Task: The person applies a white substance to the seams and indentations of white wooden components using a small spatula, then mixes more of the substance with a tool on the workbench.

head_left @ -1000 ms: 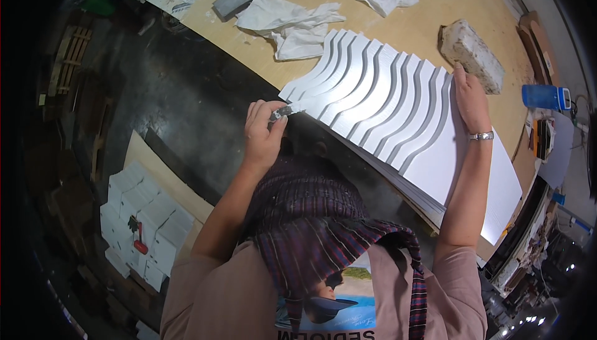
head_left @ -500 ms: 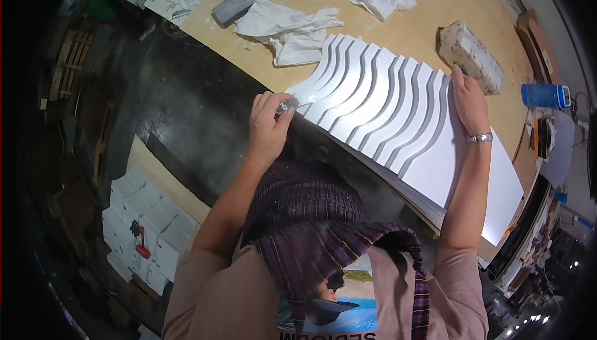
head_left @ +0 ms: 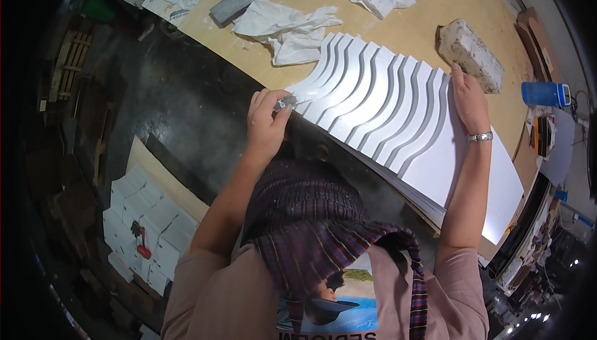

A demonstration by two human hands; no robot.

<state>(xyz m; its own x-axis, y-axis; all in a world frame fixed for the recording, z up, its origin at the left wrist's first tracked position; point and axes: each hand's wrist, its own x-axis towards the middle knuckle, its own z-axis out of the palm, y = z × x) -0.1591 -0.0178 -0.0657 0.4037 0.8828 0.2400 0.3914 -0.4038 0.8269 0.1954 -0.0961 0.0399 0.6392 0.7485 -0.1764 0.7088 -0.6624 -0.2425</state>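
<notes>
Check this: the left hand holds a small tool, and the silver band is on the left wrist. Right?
No, the head view shows the silver band on the right wrist; the left hand does hold a small tool.

Glare brightens the white panels [head_left: 356, 113]; fisheye edges are dark.

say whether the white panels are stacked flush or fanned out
Fanned out: the white panels overlap in steps, their curved edges showing side by side.
</notes>
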